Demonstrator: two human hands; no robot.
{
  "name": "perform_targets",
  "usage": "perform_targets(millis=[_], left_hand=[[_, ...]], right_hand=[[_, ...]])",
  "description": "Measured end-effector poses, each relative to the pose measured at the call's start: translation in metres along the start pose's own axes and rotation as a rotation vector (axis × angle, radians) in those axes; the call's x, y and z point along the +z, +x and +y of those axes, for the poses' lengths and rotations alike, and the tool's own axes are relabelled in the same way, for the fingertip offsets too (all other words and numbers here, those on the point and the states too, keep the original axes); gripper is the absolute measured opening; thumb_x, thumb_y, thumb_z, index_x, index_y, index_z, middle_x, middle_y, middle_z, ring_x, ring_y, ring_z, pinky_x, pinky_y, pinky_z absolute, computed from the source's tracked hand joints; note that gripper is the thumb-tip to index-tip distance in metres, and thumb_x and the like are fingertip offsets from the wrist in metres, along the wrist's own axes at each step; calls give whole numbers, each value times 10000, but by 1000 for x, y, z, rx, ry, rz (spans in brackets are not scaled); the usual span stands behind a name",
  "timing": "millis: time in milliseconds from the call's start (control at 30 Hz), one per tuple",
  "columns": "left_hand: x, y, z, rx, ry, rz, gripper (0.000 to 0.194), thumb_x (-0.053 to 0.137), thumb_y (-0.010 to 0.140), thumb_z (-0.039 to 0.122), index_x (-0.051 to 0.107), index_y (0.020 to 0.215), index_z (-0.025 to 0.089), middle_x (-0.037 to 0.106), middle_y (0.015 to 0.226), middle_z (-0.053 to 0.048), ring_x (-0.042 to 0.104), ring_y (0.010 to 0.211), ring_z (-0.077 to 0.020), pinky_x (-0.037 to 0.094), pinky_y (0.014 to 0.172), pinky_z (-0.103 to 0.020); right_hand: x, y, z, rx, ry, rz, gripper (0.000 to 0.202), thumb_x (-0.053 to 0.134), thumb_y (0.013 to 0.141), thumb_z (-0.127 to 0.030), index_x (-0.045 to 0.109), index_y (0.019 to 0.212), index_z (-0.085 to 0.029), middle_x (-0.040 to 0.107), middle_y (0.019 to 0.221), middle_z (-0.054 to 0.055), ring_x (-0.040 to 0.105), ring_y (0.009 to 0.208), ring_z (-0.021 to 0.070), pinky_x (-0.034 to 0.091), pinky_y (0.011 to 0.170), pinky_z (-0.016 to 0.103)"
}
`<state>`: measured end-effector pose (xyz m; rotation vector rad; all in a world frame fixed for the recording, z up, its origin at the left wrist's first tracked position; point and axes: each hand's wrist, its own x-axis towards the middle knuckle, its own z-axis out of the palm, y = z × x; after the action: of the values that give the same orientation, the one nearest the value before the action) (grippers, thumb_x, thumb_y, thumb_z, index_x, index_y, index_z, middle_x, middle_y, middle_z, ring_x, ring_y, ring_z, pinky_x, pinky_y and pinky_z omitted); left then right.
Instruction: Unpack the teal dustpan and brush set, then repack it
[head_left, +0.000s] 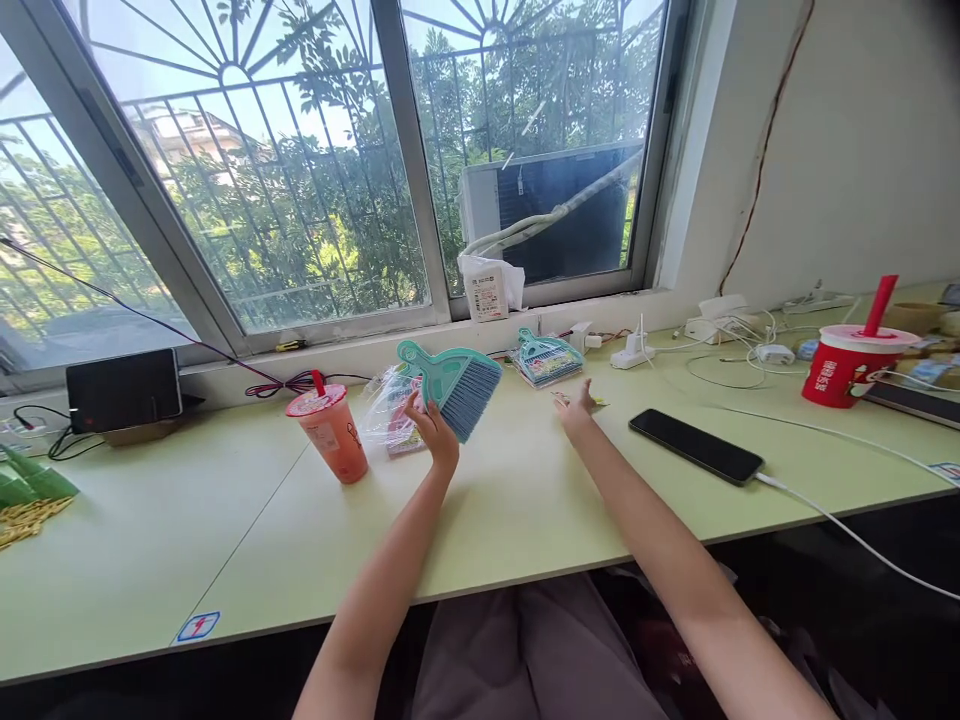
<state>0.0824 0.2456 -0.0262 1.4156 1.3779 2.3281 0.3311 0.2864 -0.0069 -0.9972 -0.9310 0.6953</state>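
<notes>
A small teal hand brush [469,392] with grey-blue bristles is raised above the table, its handle end up and to the left. The fingers of my left hand [435,432] are closed on its lower left side. Over the table to the right, my right hand [576,410] is stretched out with the thumb apart from the fingers. A small yellowish piece [598,402] lies right beside it, partly covered. Just beyond sits a teal brush and dustpan set [549,360] with a colourful picture. Clear plastic wrapping with a pink item [403,436] lies behind my left hand.
A lidded cup of red drink [330,435] stands left of my left hand. To the right lie a black phone [696,446] on a white cable and a red cup [855,368]. Chargers [634,350] and a tissue pack [487,292] are by the window; a tablet [124,396] stands left.
</notes>
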Motion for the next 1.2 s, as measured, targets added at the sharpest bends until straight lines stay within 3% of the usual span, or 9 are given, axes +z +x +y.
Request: perform_targets(millis=[167, 300, 433, 600, 700, 800, 1000, 1133, 1200], left_hand=[[-2, -5, -1, 75, 39, -71, 390, 333, 1013, 484, 387, 1307, 234, 605, 1214, -129, 640, 1036, -200, 481, 915, -353], [-2, -12, -3, 193, 72, -206, 461, 357, 998, 520, 407, 1333, 208, 673, 1092, -132, 681, 932, -218, 502, 839, -360], [-2, -19, -9, 299, 96, -296, 457, 449, 957, 560, 527, 1254, 222, 704, 1076, -146, 697, 925, -228, 512, 832, -366], [-3, -22, -10, 441, 112, -334, 422, 477, 943, 570, 577, 1142, 211, 720, 949, -123, 690, 788, -209, 527, 773, -359], [-3, -21, -6, 529, 121, -375, 400, 463, 952, 548, 572, 1112, 198, 709, 967, -125, 668, 728, -189, 519, 714, -342], [-3, -20, 0, 580, 122, -449, 388, 464, 947, 541, 562, 1095, 196, 693, 954, -123, 632, 662, -173, 500, 658, -327], [-4, -18, 11, 373, 34, -497, 360, 456, 962, 494, 521, 1199, 232, 664, 896, -52, 531, 550, -121, 424, 570, -268], [-1, -17, 16, 319, 78, -528, 283, 449, 978, 423, 574, 1161, 247, 663, 879, -28, 511, 556, -115, 388, 575, -254], [0, -11, 14, 279, 86, -475, 249, 459, 971, 395, 593, 1115, 242, 658, 840, -20, 521, 579, -128, 378, 588, -256]], right_hand=[[7, -22, -15, -122, -207, 29, 433, 493, 912, -424, 599, 1287, -235, 596, 1290, 177, 528, 1287, 323, 481, 971, 542], [28, -60, -18, -350, -460, 178, 425, 430, 944, -385, 571, 1318, -240, 508, 1399, 172, 359, 1420, 325, 331, 1086, 584], [59, -93, -16, -577, -634, 67, 306, 512, 938, -420, 658, 1128, -229, 510, 1392, 149, 436, 1328, 320, 295, 1085, 539], [56, -89, -16, -555, -677, 61, 259, 545, 931, -432, 703, 986, -235, 593, 1279, 136, 524, 1174, 318, 365, 973, 453], [47, -81, -16, -492, -589, -162, 229, 560, 917, -435, 691, 936, -249, 686, 916, 80, 621, 906, 259, 420, 838, 355], [47, -80, -17, -407, -459, -369, 199, 672, 831, -422, 662, 955, -267, 629, 651, -5, 570, 620, 185, 413, 693, 293], [51, -72, -28, -315, -269, -281, 197, 717, 726, -403, 617, 660, -245, 463, 484, -44, 411, 504, 137, 342, 564, 282], [43, -59, -37, -245, -147, -444, 294, 770, 620, -413, 563, 536, -222, 417, 470, -45, 351, 485, 107, 282, 507, 274], [38, -56, -40, -172, -73, -540, 323, 774, 612, -452, 563, 536, -219, 409, 464, -47, 348, 462, 99, 277, 476, 262]])
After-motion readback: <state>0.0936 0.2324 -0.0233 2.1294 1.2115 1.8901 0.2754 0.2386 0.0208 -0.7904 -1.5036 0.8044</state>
